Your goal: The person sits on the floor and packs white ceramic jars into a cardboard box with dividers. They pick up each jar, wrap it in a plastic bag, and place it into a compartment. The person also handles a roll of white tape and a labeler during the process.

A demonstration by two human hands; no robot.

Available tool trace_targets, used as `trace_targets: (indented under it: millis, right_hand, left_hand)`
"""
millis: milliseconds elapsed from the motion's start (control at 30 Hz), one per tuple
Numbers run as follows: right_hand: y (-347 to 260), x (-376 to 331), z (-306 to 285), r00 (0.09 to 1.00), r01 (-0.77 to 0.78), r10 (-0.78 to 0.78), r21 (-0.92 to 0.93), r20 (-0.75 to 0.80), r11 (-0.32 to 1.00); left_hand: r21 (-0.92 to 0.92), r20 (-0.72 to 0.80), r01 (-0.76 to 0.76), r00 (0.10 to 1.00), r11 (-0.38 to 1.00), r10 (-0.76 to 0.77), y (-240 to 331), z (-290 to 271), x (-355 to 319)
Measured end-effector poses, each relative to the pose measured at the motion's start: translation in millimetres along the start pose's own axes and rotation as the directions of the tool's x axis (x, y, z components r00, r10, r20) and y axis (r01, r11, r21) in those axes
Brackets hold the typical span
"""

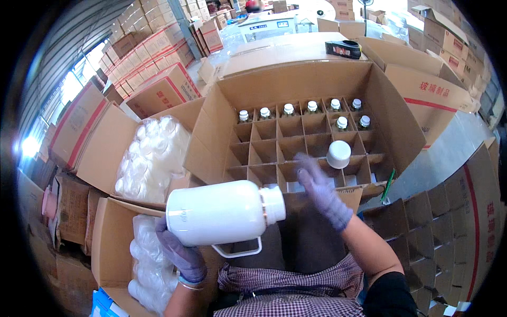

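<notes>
A large white vacuum flask [216, 211] lies tilted on its side in front of the carton, its neck and white cap pointing right and its loop handle facing down toward my lap. My gloved left hand [182, 253] grips it round the base from below. Gloved in the same pale purple, my right hand [319, 187] is open, fingers stretched up over the near edge of the divided carton [216, 153]. Just right of those fingers a white cup-shaped lid [338, 155] shows over the cardboard dividers; whether it rests on them I cannot tell.
Bottles with white caps [312, 107] stand in the carton's far and right cells. Two cartons at left hold plastic-wrapped white pieces [153, 158]. A tape dispenser [343, 49] lies on the far flap. Another divided carton [417, 232] stands at right, near a green pen-like item [388, 186].
</notes>
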State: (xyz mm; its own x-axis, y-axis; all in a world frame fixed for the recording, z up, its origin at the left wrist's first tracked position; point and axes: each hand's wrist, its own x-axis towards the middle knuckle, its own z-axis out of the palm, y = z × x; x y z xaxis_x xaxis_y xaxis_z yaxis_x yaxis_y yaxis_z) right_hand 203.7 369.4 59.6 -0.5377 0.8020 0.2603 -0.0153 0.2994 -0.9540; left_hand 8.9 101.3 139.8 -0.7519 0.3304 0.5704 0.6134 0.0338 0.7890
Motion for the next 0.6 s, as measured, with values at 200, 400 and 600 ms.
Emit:
trace_targets:
  millis: [200, 400, 600]
  right_hand:
    - [-76.0, -60.8, -3.7, 0.811, -0.434, 0.33, 0.12, 0.483, 0.893]
    - [-98.8, -66.0, -34.5, 0.935, 0.288, -0.27, -0.047, 0.23, 0.956]
    - [-68.7, -78.0, -22.2, 0.987, 0.121, -0.133, 0.137, 0.088, 0.983]
  left_hand:
    - [-0.043, 0.138, -0.154, 0.978, 0.987, 0.159, -12.2, 2.6, -20.3]
    - [-0.146, 0.206, -0.048, 0.975, 0.988, 0.078, -3.2, 7.2, -15.7]
    - [-0.501, 0.402, -0.03, 0.877, 0.865, 0.263, 19.0, 17.7, -2.8]
